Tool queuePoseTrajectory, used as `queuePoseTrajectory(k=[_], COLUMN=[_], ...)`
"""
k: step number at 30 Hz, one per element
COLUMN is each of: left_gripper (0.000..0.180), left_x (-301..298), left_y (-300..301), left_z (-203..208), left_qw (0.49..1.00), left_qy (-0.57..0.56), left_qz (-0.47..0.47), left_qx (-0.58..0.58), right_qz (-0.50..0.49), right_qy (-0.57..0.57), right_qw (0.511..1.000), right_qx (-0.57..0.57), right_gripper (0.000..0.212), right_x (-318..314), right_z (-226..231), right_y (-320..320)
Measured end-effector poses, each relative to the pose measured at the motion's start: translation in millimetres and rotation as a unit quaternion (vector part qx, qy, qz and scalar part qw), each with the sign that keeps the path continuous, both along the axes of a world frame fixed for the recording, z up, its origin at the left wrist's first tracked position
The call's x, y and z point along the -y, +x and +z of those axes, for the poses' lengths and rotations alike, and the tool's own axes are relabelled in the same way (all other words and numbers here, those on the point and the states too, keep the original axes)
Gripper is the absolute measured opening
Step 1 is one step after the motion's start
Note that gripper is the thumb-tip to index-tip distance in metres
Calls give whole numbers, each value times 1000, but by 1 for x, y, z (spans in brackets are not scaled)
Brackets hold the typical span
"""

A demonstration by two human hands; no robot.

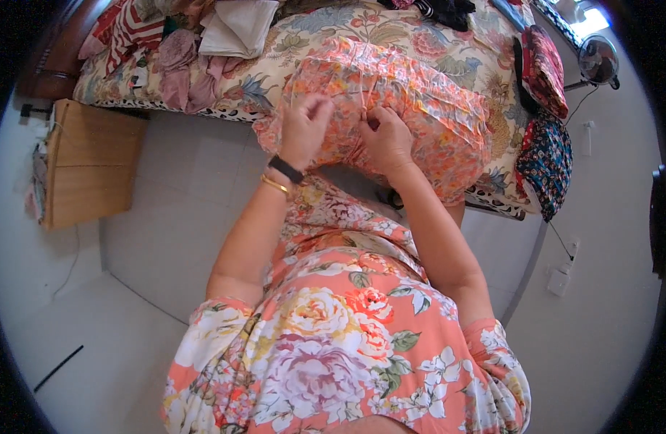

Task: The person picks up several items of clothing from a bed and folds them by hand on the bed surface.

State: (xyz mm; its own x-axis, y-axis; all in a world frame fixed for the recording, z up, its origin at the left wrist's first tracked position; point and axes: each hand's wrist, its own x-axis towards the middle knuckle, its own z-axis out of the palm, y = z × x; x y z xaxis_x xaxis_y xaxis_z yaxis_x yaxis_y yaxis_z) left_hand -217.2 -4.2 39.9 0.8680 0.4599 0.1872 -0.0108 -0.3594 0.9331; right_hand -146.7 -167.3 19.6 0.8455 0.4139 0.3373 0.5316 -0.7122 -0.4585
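Observation:
An orange floral garment (438, 137) with gathered seams lies spread over the near edge of the bed. A thin pale cord (361, 76) runs down its middle toward my right fingertips. My right hand (388, 139) is closed in a pinch on the garment where the cord ends; a small dark red spot shows between thumb and finger. To the left, my left hand (306, 132) hovers over the cloth with its fingers curled together, slightly blurred. Whatever it may hold is hidden. A dark band and a gold bangle circle that wrist.
The bed (492, 87) has a floral sheet. Pink cloth (177, 69), a folded white cloth (239, 25) and striped clothing (134, 32) lie at its far left. Cushions (546, 163) rest at the right edge near a small fan (598, 59). A wooden cabinet (94, 163) stands left.

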Motion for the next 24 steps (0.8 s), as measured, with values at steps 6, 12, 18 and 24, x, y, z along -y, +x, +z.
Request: queuePoseTrajectory(k=[6, 12, 18, 24], left_gripper=[18, 20, 19, 15], left_x=[47, 48, 44, 44], left_y=[-21, -6, 0, 4], left_z=[-9, 2, 6, -1], left_qw=[968, 939, 922, 920], left_qy=[-233, -319, -366, -377], left_qz=[-91, -125, -119, -101], left_qx=[-12, -18, -50, -39], right_qz=[113, 112, 121, 124], right_qy=[416, 463, 456, 434], right_qw=[699, 660, 653, 698], right_qx=[-570, -581, -593, -556], right_gripper=[16, 20, 21, 18], right_x=[30, 36, 32, 26], right_z=[31, 39, 45, 38], right_y=[2, 4, 2, 6])
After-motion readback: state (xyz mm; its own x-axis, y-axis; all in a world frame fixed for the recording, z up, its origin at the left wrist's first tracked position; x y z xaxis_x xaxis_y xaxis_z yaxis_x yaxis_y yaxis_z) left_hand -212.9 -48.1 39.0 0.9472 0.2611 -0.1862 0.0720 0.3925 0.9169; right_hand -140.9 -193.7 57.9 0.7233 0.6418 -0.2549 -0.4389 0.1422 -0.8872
